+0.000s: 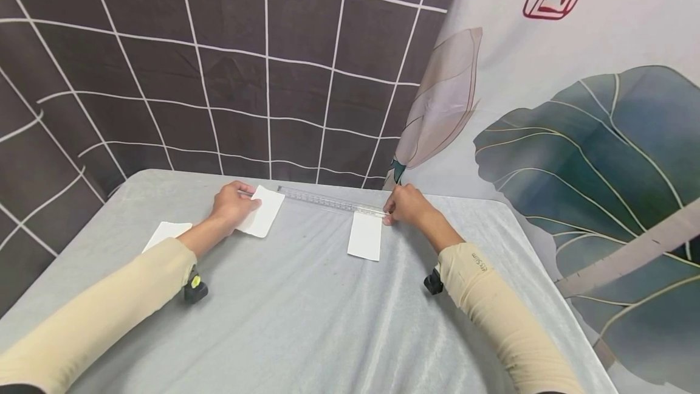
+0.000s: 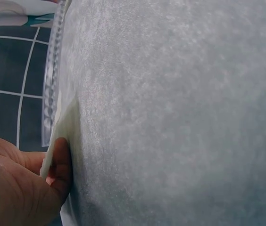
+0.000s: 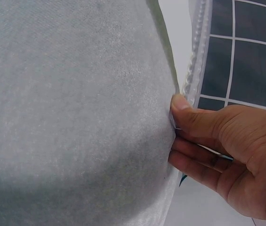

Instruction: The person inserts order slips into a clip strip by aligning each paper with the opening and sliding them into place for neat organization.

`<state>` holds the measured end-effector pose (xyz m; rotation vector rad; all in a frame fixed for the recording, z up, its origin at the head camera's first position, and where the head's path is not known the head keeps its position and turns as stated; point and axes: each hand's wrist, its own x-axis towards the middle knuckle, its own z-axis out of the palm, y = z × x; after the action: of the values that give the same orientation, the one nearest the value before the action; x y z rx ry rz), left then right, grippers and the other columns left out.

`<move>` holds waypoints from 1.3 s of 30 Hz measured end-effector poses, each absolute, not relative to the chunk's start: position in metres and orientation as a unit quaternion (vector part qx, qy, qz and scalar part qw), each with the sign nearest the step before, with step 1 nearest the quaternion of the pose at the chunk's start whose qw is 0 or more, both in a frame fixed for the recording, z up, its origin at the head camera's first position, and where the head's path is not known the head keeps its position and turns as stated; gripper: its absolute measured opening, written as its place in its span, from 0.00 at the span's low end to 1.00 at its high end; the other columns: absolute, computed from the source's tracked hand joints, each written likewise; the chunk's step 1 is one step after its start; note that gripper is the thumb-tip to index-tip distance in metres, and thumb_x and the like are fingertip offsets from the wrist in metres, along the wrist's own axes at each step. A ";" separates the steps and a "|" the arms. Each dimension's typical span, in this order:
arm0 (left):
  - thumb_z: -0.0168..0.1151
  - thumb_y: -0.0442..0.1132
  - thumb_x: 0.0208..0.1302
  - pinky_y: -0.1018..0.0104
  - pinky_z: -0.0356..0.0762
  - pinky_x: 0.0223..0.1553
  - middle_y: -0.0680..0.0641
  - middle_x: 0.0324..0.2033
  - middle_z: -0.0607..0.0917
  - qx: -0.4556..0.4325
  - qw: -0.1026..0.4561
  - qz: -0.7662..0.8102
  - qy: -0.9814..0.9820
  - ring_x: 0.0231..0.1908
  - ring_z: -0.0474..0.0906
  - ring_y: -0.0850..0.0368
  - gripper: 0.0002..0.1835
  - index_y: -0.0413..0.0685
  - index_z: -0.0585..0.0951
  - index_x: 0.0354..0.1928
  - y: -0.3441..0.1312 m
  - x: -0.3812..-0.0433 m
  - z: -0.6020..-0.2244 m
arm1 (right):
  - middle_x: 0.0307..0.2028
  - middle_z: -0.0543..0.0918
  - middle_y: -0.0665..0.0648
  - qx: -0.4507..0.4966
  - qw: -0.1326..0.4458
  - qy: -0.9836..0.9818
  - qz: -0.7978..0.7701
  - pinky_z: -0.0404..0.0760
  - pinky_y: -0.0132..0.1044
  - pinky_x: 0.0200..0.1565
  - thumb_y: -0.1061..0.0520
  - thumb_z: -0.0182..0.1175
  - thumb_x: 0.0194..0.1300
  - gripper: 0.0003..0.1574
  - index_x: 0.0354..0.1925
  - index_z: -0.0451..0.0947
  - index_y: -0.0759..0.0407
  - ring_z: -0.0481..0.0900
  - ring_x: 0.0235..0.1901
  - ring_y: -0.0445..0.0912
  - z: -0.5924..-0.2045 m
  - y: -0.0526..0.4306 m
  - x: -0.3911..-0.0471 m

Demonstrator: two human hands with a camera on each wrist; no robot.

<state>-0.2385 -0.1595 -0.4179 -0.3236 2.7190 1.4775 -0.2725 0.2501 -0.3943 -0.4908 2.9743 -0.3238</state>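
While the left hand [image 1: 231, 205] pinches one paper [image 1: 264, 214], the right hand [image 1: 410, 205] pinches the ruler [image 1: 322, 200], probably to hold it steady at the top of a second paper [image 1: 364, 237].

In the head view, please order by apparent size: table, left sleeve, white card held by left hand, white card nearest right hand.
1. Table
2. Left sleeve
3. Held card and rightmost card: look too alike to rank.

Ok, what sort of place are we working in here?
Probably an indoor corner set up as a simple workspace: a cloth-covered table stands before a dark wall covering with wavy white grid lines, and a pale hanging printed with a large leaf is on the right.
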 end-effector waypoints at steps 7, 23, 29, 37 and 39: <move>0.70 0.35 0.75 0.75 0.79 0.33 0.28 0.59 0.87 -0.113 0.018 0.472 0.874 0.48 0.86 0.44 0.24 0.34 0.81 0.68 -0.156 -0.241 -0.419 | 0.43 0.97 0.60 -0.160 0.057 0.980 -0.102 0.92 0.51 0.57 0.56 0.88 0.57 0.20 0.47 0.96 0.63 0.94 0.48 0.56 -0.394 0.249 -0.273; 0.70 0.34 0.74 0.77 0.78 0.32 0.28 0.60 0.88 -0.112 0.018 0.483 0.868 0.48 0.86 0.46 0.23 0.34 0.82 0.67 -0.149 -0.243 -0.421 | 0.42 0.97 0.61 -0.166 0.056 0.979 -0.105 0.92 0.51 0.56 0.57 0.89 0.57 0.20 0.46 0.96 0.64 0.94 0.47 0.56 -0.393 0.250 -0.271; 0.71 0.34 0.75 0.76 0.79 0.32 0.28 0.60 0.88 -0.110 0.026 0.486 0.867 0.45 0.86 0.49 0.24 0.32 0.82 0.68 -0.147 -0.244 -0.421 | 0.42 0.98 0.60 -0.161 0.059 0.980 -0.105 0.92 0.52 0.57 0.57 0.89 0.57 0.20 0.47 0.96 0.63 0.94 0.48 0.56 -0.392 0.250 -0.272; 0.70 0.34 0.76 0.77 0.81 0.32 0.32 0.57 0.87 -0.116 0.048 0.509 0.851 0.37 0.82 0.59 0.24 0.31 0.81 0.69 -0.147 -0.246 -0.421 | 0.44 0.97 0.61 -0.160 0.059 0.979 -0.107 0.92 0.51 0.57 0.57 0.89 0.57 0.21 0.47 0.96 0.64 0.94 0.48 0.56 -0.392 0.249 -0.271; 0.70 0.34 0.76 0.76 0.82 0.32 0.35 0.55 0.87 -0.120 0.056 0.516 0.846 0.36 0.81 0.60 0.25 0.31 0.81 0.70 -0.146 -0.247 -0.421 | 0.44 0.97 0.61 -0.159 0.060 0.980 -0.107 0.92 0.52 0.57 0.57 0.89 0.57 0.21 0.47 0.96 0.64 0.94 0.48 0.56 -0.392 0.249 -0.271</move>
<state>-0.2472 -0.1463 -0.4214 -0.3642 2.5677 1.5667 -0.2713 0.2492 -0.3915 -0.4823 2.9659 -0.3240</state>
